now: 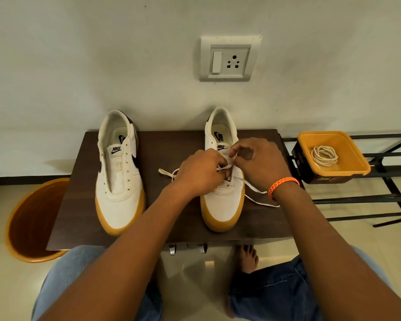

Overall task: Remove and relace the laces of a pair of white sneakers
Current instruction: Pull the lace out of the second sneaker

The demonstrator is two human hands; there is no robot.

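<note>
- Our left hand (200, 172) and right hand (257, 163) meet over the right sneaker (222, 200) on the desk (171, 147), each pinching its white lace (259, 198).
- Loose lace ends trail outward past both wrists.
- The unlaced left sneaker (119, 172) stands well left of our left hand.
- A coiled lace (324, 155) lies in the yellow tub (333, 140), right of our right hand.

One head-worn camera looks forward and steeply down, close over the table (162, 144), facing the wall (79, 66).
</note>
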